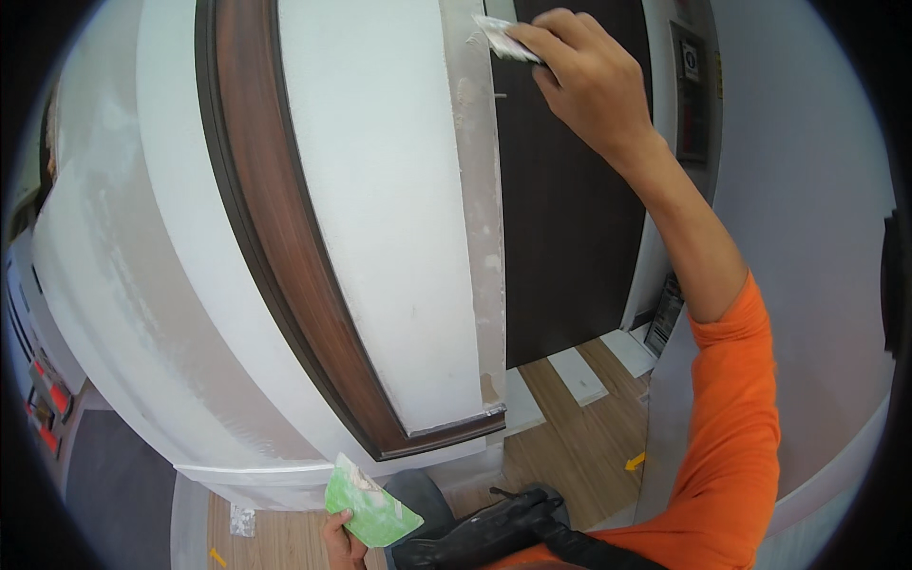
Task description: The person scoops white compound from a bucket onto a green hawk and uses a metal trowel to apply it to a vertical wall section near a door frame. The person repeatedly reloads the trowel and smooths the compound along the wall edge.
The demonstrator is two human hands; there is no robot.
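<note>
Raised at the top, my right hand [591, 81] is closed on a flat putty scraper [502, 40] smeared with white filler. The scraper's edge is at the upper part of a narrow grey strip [482, 190] along the wall's corner; I cannot tell whether it touches. Pale filler patches mark that strip. Low in front of me, my left hand [342, 543] grips a green putty spreader [372, 508] by its lower left edge. White putty lies on the green face, thickest near its upper corner.
Dark brown wooden trim [275, 171] frames the white wall panel [380, 190]. Right of the strip stands a dark door [570, 209]. White sheets [576, 376] lie on the wood-look floor [560, 456]. A black bag or strap [484, 537] crosses my body. A grey wall [807, 237] rises at right.
</note>
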